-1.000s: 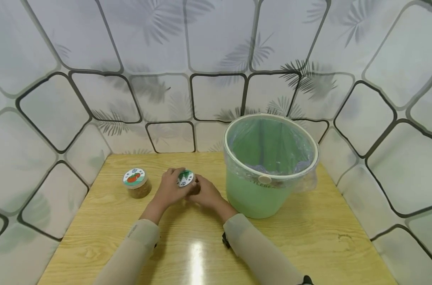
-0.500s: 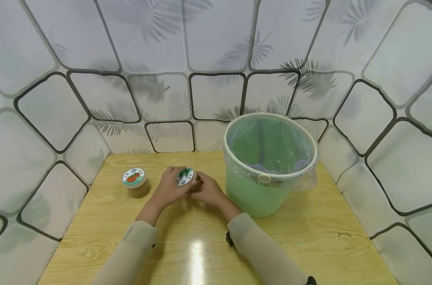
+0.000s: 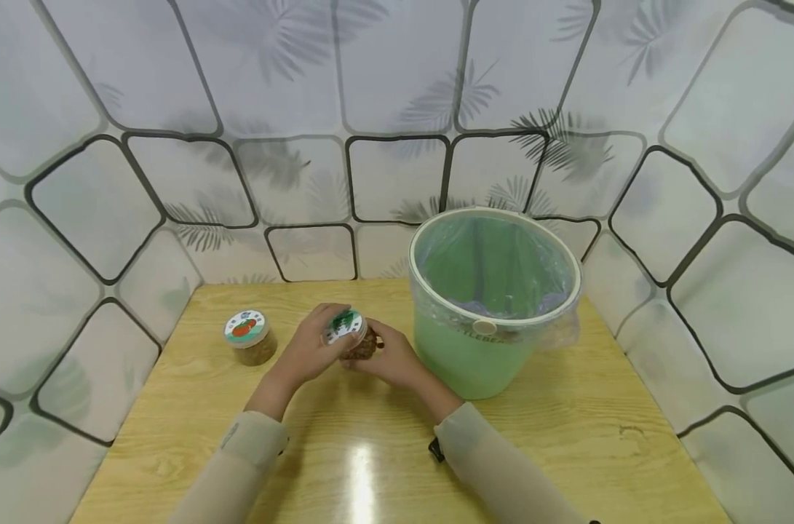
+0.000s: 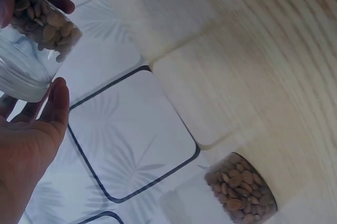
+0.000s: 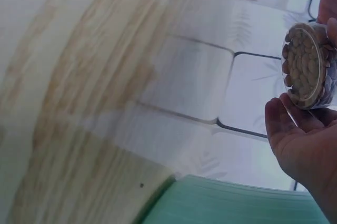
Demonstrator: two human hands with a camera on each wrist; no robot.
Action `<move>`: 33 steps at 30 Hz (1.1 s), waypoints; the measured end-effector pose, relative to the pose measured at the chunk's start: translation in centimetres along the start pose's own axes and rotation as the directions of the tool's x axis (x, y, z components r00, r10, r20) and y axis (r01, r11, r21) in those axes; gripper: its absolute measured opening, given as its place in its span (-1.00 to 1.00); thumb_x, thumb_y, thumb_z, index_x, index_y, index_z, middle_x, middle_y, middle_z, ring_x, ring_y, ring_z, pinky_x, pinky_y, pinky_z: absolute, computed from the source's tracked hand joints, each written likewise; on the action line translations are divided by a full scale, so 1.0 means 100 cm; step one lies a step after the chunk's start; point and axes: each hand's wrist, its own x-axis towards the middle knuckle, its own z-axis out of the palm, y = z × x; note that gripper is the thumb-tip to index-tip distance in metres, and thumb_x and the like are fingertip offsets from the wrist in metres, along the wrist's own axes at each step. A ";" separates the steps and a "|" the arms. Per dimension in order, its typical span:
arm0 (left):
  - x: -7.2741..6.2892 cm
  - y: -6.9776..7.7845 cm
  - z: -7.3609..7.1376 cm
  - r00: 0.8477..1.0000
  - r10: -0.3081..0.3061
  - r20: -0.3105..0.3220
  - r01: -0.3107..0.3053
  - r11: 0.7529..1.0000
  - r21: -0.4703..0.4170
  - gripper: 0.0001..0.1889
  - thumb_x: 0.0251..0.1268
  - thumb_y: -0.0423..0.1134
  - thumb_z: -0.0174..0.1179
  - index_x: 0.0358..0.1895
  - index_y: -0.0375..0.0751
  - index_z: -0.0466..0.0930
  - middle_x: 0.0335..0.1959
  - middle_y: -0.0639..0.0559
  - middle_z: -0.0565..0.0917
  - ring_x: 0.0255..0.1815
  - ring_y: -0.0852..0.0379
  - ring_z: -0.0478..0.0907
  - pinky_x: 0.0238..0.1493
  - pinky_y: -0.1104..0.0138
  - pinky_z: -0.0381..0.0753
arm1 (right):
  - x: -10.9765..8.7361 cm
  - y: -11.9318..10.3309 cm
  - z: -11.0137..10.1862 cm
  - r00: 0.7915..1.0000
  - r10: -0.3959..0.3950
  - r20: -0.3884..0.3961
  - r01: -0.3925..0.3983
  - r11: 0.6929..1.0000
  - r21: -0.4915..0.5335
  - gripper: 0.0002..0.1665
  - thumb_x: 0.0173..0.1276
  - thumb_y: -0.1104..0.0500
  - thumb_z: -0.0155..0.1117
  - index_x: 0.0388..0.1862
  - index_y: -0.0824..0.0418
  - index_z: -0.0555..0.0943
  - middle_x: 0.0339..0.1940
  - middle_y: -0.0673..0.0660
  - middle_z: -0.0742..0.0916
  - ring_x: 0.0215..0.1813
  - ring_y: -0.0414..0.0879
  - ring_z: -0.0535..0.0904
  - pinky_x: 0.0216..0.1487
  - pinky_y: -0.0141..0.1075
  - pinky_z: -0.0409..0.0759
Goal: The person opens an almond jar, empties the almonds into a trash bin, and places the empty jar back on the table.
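Note:
A clear plastic jar of small brown pieces is held tilted between both hands over the table. My left hand grips it by its lid, which carries a green and white label. The right hand holds the body from the other side. In the left wrist view the left fingers curve round the lid end of the jar, and the pieces lie toward the bottom end. The right wrist view shows the jar's round base above the right hand's fingers.
A second jar with a red-pictured lid stands on the wooden table, left of the hands. A green bucket lined with a clear plastic bag stands close on the right. Patterned cloth walls enclose the back and sides.
The jar has tilted further, so more of its brown contents shows. My right hand and forearm have shifted slightly right and turned, while the left hand keeps hold of the lid.

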 end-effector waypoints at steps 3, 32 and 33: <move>0.000 0.009 -0.002 0.999 0.033 0.004 -0.033 0.999 -0.016 -0.39 0.51 0.01 0.32 0.53 -0.01 0.46 0.46 -0.04 0.52 0.30 -0.09 0.57 0.21 -0.08 0.63 | -0.007 -0.006 -0.005 1.000 -0.004 -0.009 0.004 1.000 0.016 0.03 0.20 -0.30 0.64 0.62 -0.29 0.40 0.43 -0.18 0.64 0.37 -0.12 0.61 0.33 -0.04 0.67; -0.010 0.032 -0.005 0.990 0.142 0.024 -0.138 0.983 -0.122 -0.38 0.38 -0.12 0.44 0.48 -0.08 0.54 0.39 -0.08 0.64 0.36 -0.07 0.61 0.29 -0.09 0.64 | -0.038 -0.017 -0.029 0.998 -0.016 0.068 0.010 0.995 0.096 -0.14 0.26 -0.18 0.64 0.51 -0.21 0.51 0.35 -0.14 0.69 0.26 -0.09 0.61 0.27 0.08 0.66; -0.010 0.033 -0.005 0.989 0.144 0.025 -0.140 0.983 -0.120 -0.38 0.39 -0.11 0.43 0.48 -0.08 0.53 0.40 -0.09 0.63 0.37 -0.08 0.60 0.30 -0.10 0.63 | -0.038 -0.018 -0.029 0.997 -0.021 0.069 0.014 0.995 0.100 -0.15 0.26 -0.18 0.64 0.50 -0.20 0.52 0.34 -0.14 0.69 0.27 -0.09 0.61 0.28 0.11 0.65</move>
